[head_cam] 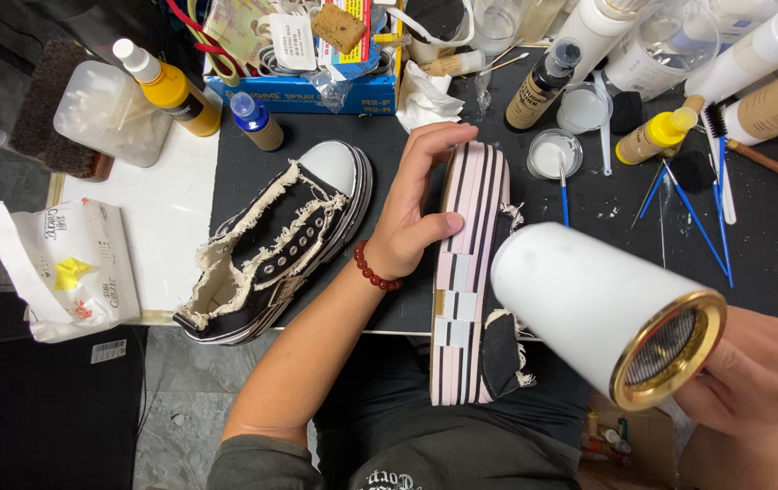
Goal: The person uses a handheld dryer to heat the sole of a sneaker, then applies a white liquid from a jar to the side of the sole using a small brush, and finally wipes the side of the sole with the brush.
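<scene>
My left hand (pixel 416 204), with a red bead bracelet on the wrist, grips a black canvas sneaker (pixel 471 272) turned on its side, so its thick pink and black striped sole faces up. My right hand (pixel 752 381) holds a white hair dryer (pixel 602 308) with a gold rim and a mesh back; its barrel lies over the sneaker's right side. A second, matching sneaker (pixel 275 245) with frayed canvas edges and a white toe cap lies to the left on the dark mat (pixel 761 245).
Along the back stand yellow squeeze bottles (pixel 171 86), a blue-capped bottle (pixel 257 118), a blue box (pixel 316 63), white tubes and a small jar of white paint (pixel 552 154). Blue-handled brushes (pixel 698 209) lie at the right. A crumpled white bag (pixel 62 268) sits at the left.
</scene>
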